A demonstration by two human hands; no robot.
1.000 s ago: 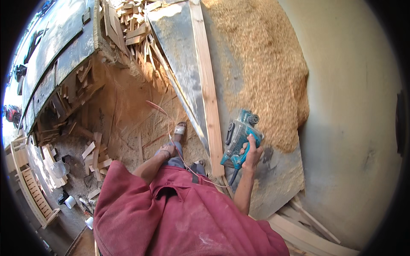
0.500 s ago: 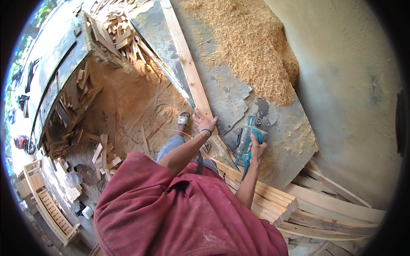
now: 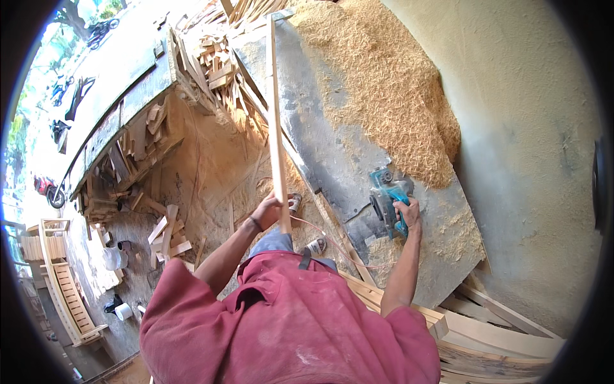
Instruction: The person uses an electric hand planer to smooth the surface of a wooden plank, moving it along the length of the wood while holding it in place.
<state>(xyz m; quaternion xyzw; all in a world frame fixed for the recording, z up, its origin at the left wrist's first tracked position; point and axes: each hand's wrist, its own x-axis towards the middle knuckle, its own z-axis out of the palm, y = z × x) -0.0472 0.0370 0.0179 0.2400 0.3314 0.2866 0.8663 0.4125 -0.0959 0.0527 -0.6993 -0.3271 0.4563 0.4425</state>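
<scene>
My left hand (image 3: 268, 211) grips the near end of a long thin wooden slat (image 3: 275, 115), lifted off the grey workbench (image 3: 332, 153) and reaching away toward its far end. My right hand (image 3: 407, 211) is closed on the handle of a teal electric planer (image 3: 387, 195) that rests on the workbench, next to a big heap of wood shavings (image 3: 377, 89). An orange cord (image 3: 339, 243) trails from the planer toward my body.
Planed boards (image 3: 460, 320) are stacked at the lower right. Offcut wood piles (image 3: 217, 64) lie at the bench's far end and on the sawdust floor (image 3: 166, 224). A plastered wall (image 3: 531, 128) runs along the right. A wooden frame (image 3: 64, 288) stands at the left.
My left hand has picked up the slat and raised it off the bench, swinging it leftward. My right hand stays on the planer, which has shifted little.
</scene>
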